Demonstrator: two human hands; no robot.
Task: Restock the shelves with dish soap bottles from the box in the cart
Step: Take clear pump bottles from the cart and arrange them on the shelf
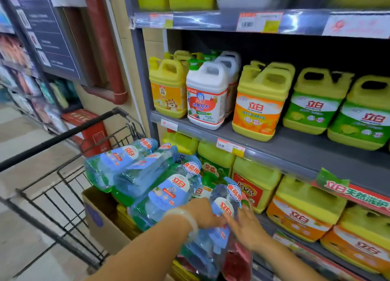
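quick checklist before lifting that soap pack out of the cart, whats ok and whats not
1. Left hand on the blue-labelled soap pack: ok, it rests on the pack's top.
2. Right hand grip: not ok, fingers lie straight against the pack, not curled round it.
3. Firmness of the left grip: cannot tell, its fingertips are hidden.
4. Other packs stacked in the cart: not ok, they lie tilted and piled over the cardboard box, so they might slide.
5. Free space on the middle shelf: ok in front of the jugs only.
6. Shelf slot meant for these packs: cannot tell.
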